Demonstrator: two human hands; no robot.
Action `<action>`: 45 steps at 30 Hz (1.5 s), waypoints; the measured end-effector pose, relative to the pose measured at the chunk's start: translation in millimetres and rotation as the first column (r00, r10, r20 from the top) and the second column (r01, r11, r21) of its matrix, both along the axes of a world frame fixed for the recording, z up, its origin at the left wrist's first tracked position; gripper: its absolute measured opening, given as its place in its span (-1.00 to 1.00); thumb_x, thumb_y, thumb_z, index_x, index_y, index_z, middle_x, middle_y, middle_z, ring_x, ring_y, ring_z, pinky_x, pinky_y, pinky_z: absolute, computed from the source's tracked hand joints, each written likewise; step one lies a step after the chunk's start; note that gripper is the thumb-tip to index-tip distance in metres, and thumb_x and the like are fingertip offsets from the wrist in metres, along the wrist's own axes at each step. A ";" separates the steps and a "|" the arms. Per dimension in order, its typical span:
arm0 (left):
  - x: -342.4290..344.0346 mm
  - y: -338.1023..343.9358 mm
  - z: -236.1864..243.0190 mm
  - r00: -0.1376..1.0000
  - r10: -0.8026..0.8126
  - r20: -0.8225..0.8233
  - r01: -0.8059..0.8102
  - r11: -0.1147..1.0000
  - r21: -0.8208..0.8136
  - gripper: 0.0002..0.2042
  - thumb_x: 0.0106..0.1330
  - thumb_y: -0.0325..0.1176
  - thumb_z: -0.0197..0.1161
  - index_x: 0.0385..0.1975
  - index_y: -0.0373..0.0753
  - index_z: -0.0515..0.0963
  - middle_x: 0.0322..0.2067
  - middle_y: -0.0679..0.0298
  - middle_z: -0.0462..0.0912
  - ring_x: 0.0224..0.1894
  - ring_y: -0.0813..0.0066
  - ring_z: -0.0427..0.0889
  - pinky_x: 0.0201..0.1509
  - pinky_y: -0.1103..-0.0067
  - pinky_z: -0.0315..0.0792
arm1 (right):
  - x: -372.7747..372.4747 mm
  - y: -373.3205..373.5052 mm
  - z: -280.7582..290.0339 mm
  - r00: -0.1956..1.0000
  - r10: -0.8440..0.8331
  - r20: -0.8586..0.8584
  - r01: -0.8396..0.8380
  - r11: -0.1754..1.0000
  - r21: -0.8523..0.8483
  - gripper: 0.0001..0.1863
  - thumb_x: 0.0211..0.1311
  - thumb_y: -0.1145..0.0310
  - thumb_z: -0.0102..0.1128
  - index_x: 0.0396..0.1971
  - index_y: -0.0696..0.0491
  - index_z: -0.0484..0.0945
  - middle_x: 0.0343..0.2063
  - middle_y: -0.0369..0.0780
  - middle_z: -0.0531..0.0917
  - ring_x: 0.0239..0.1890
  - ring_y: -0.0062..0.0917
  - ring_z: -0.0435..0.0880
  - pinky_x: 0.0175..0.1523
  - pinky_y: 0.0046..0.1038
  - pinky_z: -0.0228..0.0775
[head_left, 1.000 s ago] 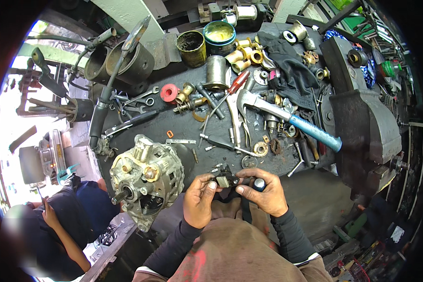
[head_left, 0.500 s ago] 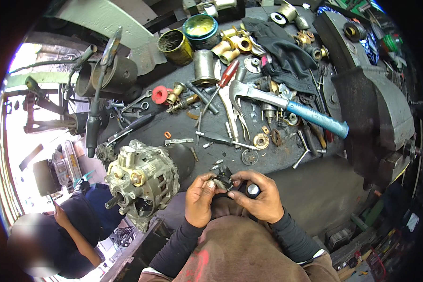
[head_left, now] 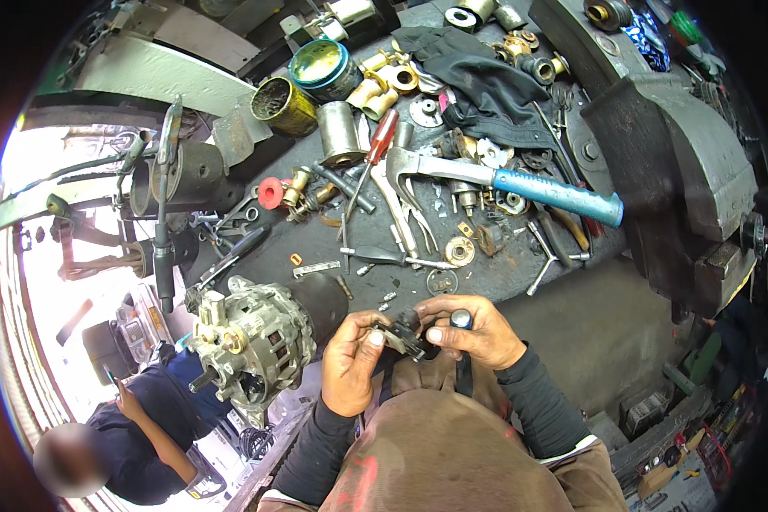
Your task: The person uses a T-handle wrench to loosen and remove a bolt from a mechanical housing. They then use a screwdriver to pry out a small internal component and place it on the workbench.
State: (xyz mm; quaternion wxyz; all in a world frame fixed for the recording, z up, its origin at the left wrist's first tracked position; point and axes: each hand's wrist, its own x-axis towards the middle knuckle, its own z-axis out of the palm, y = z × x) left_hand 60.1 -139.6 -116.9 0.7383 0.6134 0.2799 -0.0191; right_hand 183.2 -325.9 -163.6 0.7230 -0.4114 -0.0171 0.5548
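My left hand [head_left: 350, 363] pinches a small black moulded part with a metal plate [head_left: 399, 337] between thumb and fingers, close to my lap at the bench's near edge. Closed beside it, my right hand [head_left: 485, 334] has its fingertips up against that part. Between its thumb and fingers runs a dark cylindrical tool with a round silver end [head_left: 461, 320]; its kind cannot be made out. Left of my hands sits an alternator [head_left: 252, 341] with its shaft pointing toward the lower left.
A claw hammer [head_left: 559, 196] with a blue handle lies across pliers and loose parts. A red-handled screwdriver [head_left: 382, 136], yellow can [head_left: 286, 109] and blue tub [head_left: 324, 72] are farther back. A large vise [head_left: 683, 162] stands right. Another person [head_left: 141, 418] is at lower left.
My head view has shifted, so the bench sits higher and more to the left. The black part has been tilted in my fingers, and the dark tool stands more upright in my right hand.
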 end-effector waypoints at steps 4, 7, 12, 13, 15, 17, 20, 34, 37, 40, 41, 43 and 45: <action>6.2 3.8 11.8 0.990 -0.126 -0.070 0.134 0.983 0.126 -0.81 0.54 -0.44 0.14 0.03 -0.39 0.49 -0.19 0.29 0.66 -0.15 0.65 0.58 -0.01 0.66 0.46 | 2.6 -2.4 -2.9 1.000 0.023 0.010 -0.023 1.000 0.011 -0.61 0.32 0.37 0.41 0.08 0.21 0.62 -0.45 -0.38 0.66 -0.54 -0.80 0.44 -0.48 -0.66 0.26; 9.9 1.9 12.0 0.992 -0.106 -0.068 0.110 0.993 0.047 -0.78 0.56 -0.42 0.12 0.05 -0.41 0.48 -0.12 0.22 0.65 -0.11 0.59 0.61 0.03 0.60 0.51 | -0.4 -0.6 -7.3 1.000 0.001 -0.023 -0.002 1.000 -0.017 -0.62 0.28 0.38 0.45 0.05 0.21 0.64 -0.48 -0.39 0.65 -0.55 -0.80 0.45 -0.47 -0.67 0.27; 8.1 -5.5 -19.9 0.961 0.269 -0.067 -0.262 0.801 -0.539 -0.64 0.59 -0.28 0.04 0.17 -0.44 0.45 0.05 0.06 0.61 0.04 0.28 0.67 0.12 0.39 0.60 | 1.1 5.7 -5.5 0.990 -0.043 0.134 0.062 0.988 -0.142 -0.63 0.24 0.38 0.49 -0.01 0.23 0.67 -0.35 -0.29 0.73 -0.42 -0.71 0.60 -0.31 -0.60 0.46; 8.4 -7.2 -29.5 0.938 0.324 -0.121 -0.328 0.722 -0.610 -0.64 0.59 -0.26 0.02 0.15 -0.43 0.46 0.05 0.04 0.61 0.05 0.25 0.67 0.11 0.36 0.60 | 2.9 8.2 0.3 0.967 -0.021 0.256 0.072 0.978 -0.193 -0.63 0.23 0.38 0.49 -0.03 0.24 0.67 -0.30 -0.26 0.74 -0.37 -0.68 0.62 -0.25 -0.56 0.49; 16.4 -10.0 -34.9 0.918 0.337 -0.211 -0.382 0.604 -0.700 -0.63 0.61 -0.19 -0.06 0.09 -0.39 0.49 0.03 0.01 0.64 0.03 0.18 0.69 0.08 0.29 0.63 | 4.2 14.6 5.7 0.828 0.012 0.561 0.137 0.965 -0.224 -0.68 0.16 0.44 0.49 -0.09 0.21 0.70 -0.23 -0.21 0.74 -0.23 -0.53 0.70 -0.08 -0.43 0.55; 19.2 -9.6 -47.0 0.914 0.340 -0.223 -0.372 0.482 -0.793 -0.62 0.61 -0.17 -0.08 0.06 -0.38 0.51 -0.02 0.03 0.67 0.01 0.18 0.70 0.06 0.28 0.64 | 6.2 21.0 16.6 0.658 0.059 0.751 0.168 0.960 -0.223 -0.69 0.09 0.47 0.49 -0.14 0.18 0.71 -0.29 -0.22 0.70 -0.32 -0.55 0.66 -0.16 -0.52 0.50; 23.1 -11.3 -62.2 0.928 0.292 -0.231 -0.335 0.386 -0.860 -0.62 0.61 -0.17 -0.09 -0.02 -0.36 0.56 -0.11 0.05 0.70 -0.07 0.18 0.72 0.00 0.27 0.66 | 3.8 29.0 39.4 0.361 0.213 0.908 0.207 0.931 -0.301 -0.69 -0.01 0.48 0.48 -0.19 0.10 0.69 -0.33 -0.20 0.63 -0.38 -0.38 0.70 -0.26 -0.43 0.52; 19.0 -10.8 -70.1 0.961 0.255 -0.106 -0.190 0.329 -0.925 -0.65 0.60 -0.14 -0.03 -0.05 -0.30 0.58 -0.13 0.18 0.70 -0.06 0.31 0.69 0.10 0.37 0.55 | -6.5 36.3 75.6 -0.070 0.294 0.953 0.228 0.935 -0.271 -0.60 -0.15 0.56 0.50 -0.19 0.04 0.71 -0.39 -0.24 0.59 -0.47 -0.36 0.67 -0.39 -0.38 0.52; 14.5 -9.9 -70.7 0.958 0.259 -0.119 -0.211 0.365 -0.907 -0.65 0.61 -0.16 -0.04 -0.03 -0.32 0.58 -0.13 0.22 0.70 -0.06 0.35 0.69 0.11 0.42 0.55 | -10.3 35.2 70.1 0.129 0.242 0.962 0.258 0.928 -0.268 -0.68 -0.07 0.54 0.50 -0.21 0.12 0.73 -0.40 -0.21 0.61 -0.44 -0.47 0.63 -0.33 -0.47 0.46; 3.5 -8.5 -74.2 0.957 0.264 -0.120 -0.242 0.501 -0.831 -0.69 0.60 -0.20 0.02 -0.03 -0.31 0.58 -0.16 0.23 0.70 -0.11 0.42 0.68 0.05 0.44 0.57 | -10.0 33.4 57.1 0.512 0.175 0.841 0.237 0.912 -0.334 -0.76 0.08 0.55 0.46 -0.22 0.25 0.69 -0.38 -0.25 0.61 -0.43 -0.61 0.56 -0.35 -0.51 0.39; -5.6 -8.0 -81.1 0.961 0.250 -0.117 -0.244 0.569 -0.786 -0.71 0.59 -0.22 0.04 -0.03 -0.31 0.58 -0.17 0.23 0.69 -0.13 0.43 0.68 0.02 0.45 0.57 | -8.5 29.6 49.4 0.662 0.140 0.736 0.216 0.905 -0.367 -0.77 0.09 0.54 0.45 -0.23 0.27 0.68 -0.38 -0.26 0.60 -0.49 -0.62 0.54 -0.41 -0.52 0.37; -19.0 -3.6 -82.8 0.971 0.188 -0.151 -0.238 0.653 -0.719 -0.75 0.59 -0.24 0.09 -0.03 -0.29 0.58 -0.31 0.33 0.62 -0.31 0.57 0.58 -0.17 0.52 0.53 | -7.5 27.4 46.0 0.924 -0.032 0.380 0.183 0.911 -0.369 -0.77 0.14 0.57 0.45 -0.21 0.31 0.67 -0.38 -0.26 0.63 -0.55 -0.65 0.53 -0.46 -0.57 0.36; -31.1 0.4 -78.4 0.971 0.205 -0.121 -0.223 0.606 -0.763 -0.68 0.58 -0.11 0.12 0.00 -0.26 0.58 -0.37 0.40 0.53 -0.39 0.63 0.48 -0.24 0.57 0.47 | -5.0 26.2 32.8 0.966 -0.039 0.254 0.119 0.944 -0.307 -0.79 0.16 0.57 0.44 -0.22 0.29 0.67 -0.39 -0.25 0.62 -0.60 -0.64 0.50 -0.52 -0.57 0.31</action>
